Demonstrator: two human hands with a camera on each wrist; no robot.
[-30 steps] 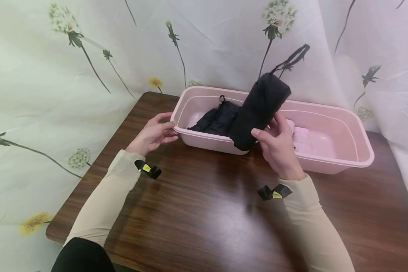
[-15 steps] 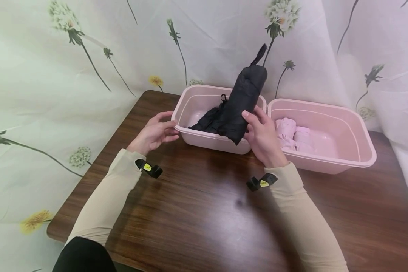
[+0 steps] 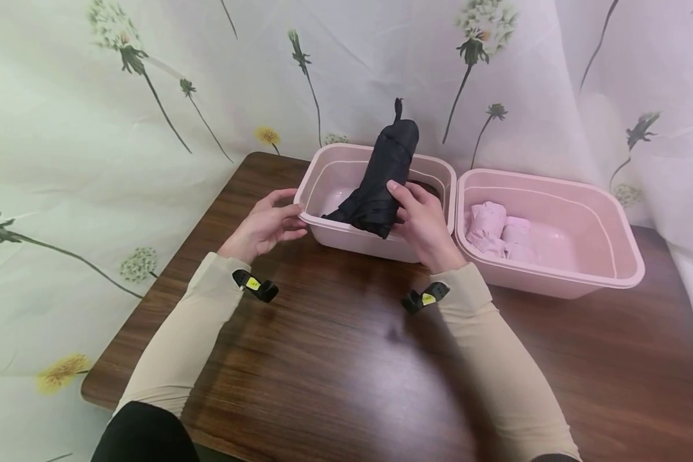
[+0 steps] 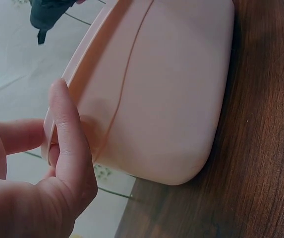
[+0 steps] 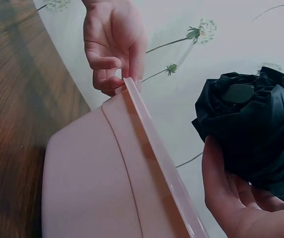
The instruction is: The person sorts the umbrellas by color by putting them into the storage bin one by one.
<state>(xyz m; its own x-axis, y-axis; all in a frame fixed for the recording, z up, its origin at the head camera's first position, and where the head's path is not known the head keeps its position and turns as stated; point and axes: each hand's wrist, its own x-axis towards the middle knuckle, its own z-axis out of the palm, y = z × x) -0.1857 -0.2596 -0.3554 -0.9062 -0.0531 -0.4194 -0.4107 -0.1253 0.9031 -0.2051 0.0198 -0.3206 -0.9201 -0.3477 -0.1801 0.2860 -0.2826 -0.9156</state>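
In the head view my right hand (image 3: 426, 224) grips a black folding umbrella (image 3: 388, 160) wrapped in its fabric. The umbrella leans over the left pink tub (image 3: 369, 245), its strap end raised and its other end near the front rim. The right wrist view shows the gathered fabric (image 5: 251, 119) around a dark round end. My left hand (image 3: 268, 224) pinches the tub's left rim between thumb and fingers, also seen in the left wrist view. Something dark (image 3: 424, 186) lies in that tub, mostly hidden behind the umbrella and right hand.
A second pink tub (image 3: 560, 282) stands close on the right, holding several pale pink wrapped bundles (image 3: 487, 221). Both tubs rest on a brown wooden table (image 3: 323, 333). A white cloth with dandelion print (image 3: 369, 64) hangs right behind them.
The right hand has carried the umbrella leftward and slightly down, from between the two tubs to over the left one. The left hand stays on the rim.
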